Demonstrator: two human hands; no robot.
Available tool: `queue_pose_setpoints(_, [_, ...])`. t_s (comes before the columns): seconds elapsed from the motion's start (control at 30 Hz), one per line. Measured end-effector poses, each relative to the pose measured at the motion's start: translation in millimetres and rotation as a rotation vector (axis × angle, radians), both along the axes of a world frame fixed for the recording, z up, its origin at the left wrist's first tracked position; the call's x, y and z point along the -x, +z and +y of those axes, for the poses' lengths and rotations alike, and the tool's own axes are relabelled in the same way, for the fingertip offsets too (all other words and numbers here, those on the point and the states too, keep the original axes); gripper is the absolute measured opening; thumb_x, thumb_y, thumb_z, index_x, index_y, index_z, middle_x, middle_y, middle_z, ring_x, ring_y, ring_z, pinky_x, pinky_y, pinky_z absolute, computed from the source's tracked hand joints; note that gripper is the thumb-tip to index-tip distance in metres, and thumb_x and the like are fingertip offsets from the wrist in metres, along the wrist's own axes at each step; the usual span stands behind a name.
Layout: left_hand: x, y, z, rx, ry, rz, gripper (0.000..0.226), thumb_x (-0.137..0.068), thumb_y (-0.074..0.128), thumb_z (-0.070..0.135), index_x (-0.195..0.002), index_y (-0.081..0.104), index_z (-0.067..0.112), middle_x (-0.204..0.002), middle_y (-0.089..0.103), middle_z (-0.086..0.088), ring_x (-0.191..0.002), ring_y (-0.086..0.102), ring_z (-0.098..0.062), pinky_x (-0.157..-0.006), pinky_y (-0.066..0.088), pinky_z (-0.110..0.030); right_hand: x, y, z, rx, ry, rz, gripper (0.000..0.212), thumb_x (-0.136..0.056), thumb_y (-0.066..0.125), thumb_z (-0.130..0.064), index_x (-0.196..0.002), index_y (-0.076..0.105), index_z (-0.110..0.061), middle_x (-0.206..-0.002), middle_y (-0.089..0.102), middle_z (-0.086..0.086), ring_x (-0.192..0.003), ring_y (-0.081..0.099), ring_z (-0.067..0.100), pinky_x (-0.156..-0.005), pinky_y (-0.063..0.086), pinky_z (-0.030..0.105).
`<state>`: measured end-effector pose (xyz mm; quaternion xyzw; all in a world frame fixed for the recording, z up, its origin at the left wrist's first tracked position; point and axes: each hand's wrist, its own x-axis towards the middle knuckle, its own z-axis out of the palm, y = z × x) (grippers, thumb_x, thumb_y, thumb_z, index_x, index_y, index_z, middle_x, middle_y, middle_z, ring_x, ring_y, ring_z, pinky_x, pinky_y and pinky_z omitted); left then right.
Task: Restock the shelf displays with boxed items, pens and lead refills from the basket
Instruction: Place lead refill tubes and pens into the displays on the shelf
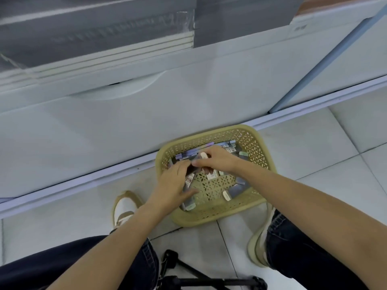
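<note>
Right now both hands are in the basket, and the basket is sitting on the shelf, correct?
No. The head view shows the basket on the tiled floor, beside the foot of the cabinet, not on the shelf. The left hand and right hand are both in it.

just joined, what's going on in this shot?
A person leans over a yellow basket that sits on the tiled floor against the white shelf base. Both hands are inside it, sorting stock. The right hand curls around a white-capped pen. The left hand lies over small labelled packs, and its grip is hidden. More pens lie along the basket's far wall. Nothing is lifted out yet.
</note>
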<state>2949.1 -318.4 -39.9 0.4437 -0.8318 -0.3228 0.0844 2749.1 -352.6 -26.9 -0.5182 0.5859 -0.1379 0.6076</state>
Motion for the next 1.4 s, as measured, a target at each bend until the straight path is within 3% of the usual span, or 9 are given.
queue_pose_setpoints(0.17, [-14,4,-11,0.007,0.194,0.009,0.045,-0.095,0.057,0.025,-0.137,0.047,0.012,-0.127,0.057,-0.005,-0.111,0.057,-0.023,-0.088,0.044,-0.030,-21,-2,3,-0.121,-0.133,-0.234,0.019,-0.092,0.065,-0.029,-0.082,0.071,-0.013,-0.080,0.074,0.005,-0.067,0.067,0.012,-0.063,0.054,0.021])
queue_pose_setpoints(0.27, [-25,-1,-10,0.007,0.252,0.026,0.025,-0.100,0.047,0.020,-0.120,0.058,0.010,-0.098,0.063,-0.001,-0.088,0.062,-0.026,-0.067,0.035,-0.024,-29,-9,5,-0.223,-0.185,-0.311,0.043,-0.090,0.059,-0.051,-0.098,0.072,-0.010,-0.096,0.075,0.012,-0.080,0.070,0.019,-0.070,0.056,0.026])
queue_pose_setpoints(0.37, [-34,-6,-15,-0.232,0.530,0.185,0.020,-0.101,0.043,0.016,-0.110,0.061,0.012,-0.086,0.070,-0.002,-0.075,0.065,-0.023,-0.067,0.049,-0.036,-28,-31,12,-0.096,-0.096,0.119,0.051,-0.089,0.059,-0.054,-0.109,0.065,-0.007,-0.105,0.070,0.013,-0.097,0.066,0.025,-0.088,0.055,0.040])
queue_pose_setpoints(0.47, [-45,-10,-19,-0.405,0.690,0.365,0.016,-0.100,0.047,0.015,-0.098,0.062,0.014,-0.082,0.072,-0.004,-0.067,0.063,-0.016,-0.074,0.057,-0.041,-35,-53,33,0.015,-0.075,0.439,0.060,-0.082,0.073,-0.043,-0.124,0.047,-0.010,-0.122,0.052,0.007,-0.108,0.055,0.022,-0.093,0.048,0.035])
queue_pose_setpoints(0.7, [-54,-24,-11,-0.510,0.650,0.446,0.018,-0.099,0.051,0.015,-0.115,0.057,0.019,-0.081,0.070,0.005,-0.063,0.060,-0.002,-0.064,0.052,-0.020,-79,-77,56,0.131,-0.176,0.365,0.063,-0.077,0.079,-0.015,-0.128,0.043,-0.007,-0.123,0.043,0.006,-0.118,0.048,0.025,-0.096,0.043,0.028])
queue_pose_setpoints(0.9, [-54,-25,-10,-0.504,0.608,0.477,0.019,-0.099,0.051,0.014,-0.107,0.054,0.030,-0.085,0.068,-0.004,-0.065,0.059,-0.001,-0.067,0.053,-0.020,-73,-77,62,0.037,-0.026,0.307,0.067,-0.076,0.080,-0.015,-0.132,0.044,-0.008,-0.131,0.039,0.009,-0.119,0.049,0.022,-0.098,0.037,0.018])
queue_pose_setpoints(1.1, [-51,-25,-9,-0.499,0.595,0.457,0.019,-0.099,0.051,0.015,-0.107,0.054,0.033,-0.080,0.069,0.007,-0.065,0.060,0.001,-0.065,0.051,-0.016,-75,-76,57,-0.162,0.082,0.222,0.060,-0.078,0.080,-0.022,-0.129,0.052,-0.007,-0.114,0.061,0.006,-0.105,0.058,0.022,-0.090,0.048,0.031])
queue_pose_setpoints(1.27, [-52,-23,-8,-0.479,0.590,0.423,0.015,-0.099,0.051,0.017,-0.108,0.055,0.028,-0.079,0.068,0.007,-0.065,0.060,0.002,-0.065,0.053,-0.017,-65,-71,55,-0.305,0.069,0.014,0.055,-0.084,0.072,-0.020,-0.132,0.046,-0.011,-0.114,0.057,0.004,-0.104,0.058,0.020,-0.083,0.049,0.028])
queue_pose_setpoints(1.4, [-50,-21,-9,-0.475,0.600,0.391,0.015,-0.099,0.051,0.016,-0.111,0.055,0.025,-0.083,0.069,0.003,-0.065,0.060,0.002,-0.065,0.053,-0.016,-62,-72,61,-0.267,0.179,0.076,0.054,-0.085,0.073,-0.025,-0.131,0.048,-0.011,-0.116,0.058,0.005,-0.104,0.057,0.022,-0.090,0.048,0.033])
